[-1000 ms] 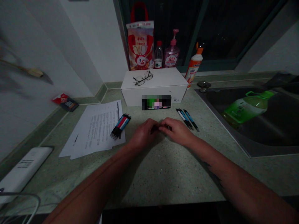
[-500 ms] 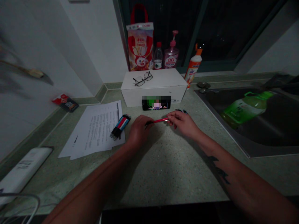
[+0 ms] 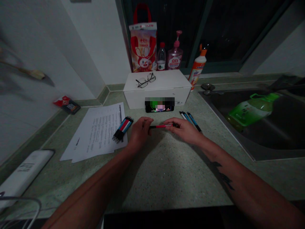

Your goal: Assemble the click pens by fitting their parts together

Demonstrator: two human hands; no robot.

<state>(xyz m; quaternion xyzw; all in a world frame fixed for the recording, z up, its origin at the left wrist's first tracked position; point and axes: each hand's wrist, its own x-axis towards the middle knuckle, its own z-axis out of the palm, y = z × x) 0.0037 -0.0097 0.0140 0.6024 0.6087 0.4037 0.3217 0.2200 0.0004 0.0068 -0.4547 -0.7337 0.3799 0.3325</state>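
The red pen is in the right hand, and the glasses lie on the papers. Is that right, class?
No: the head view shows the glasses on the white box, not the papers. The red pen is in the right hand.

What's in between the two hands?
In the head view, a red-and-black pen spans the gap between the left hand and the right hand. The phone is farther back, in front of the white box.
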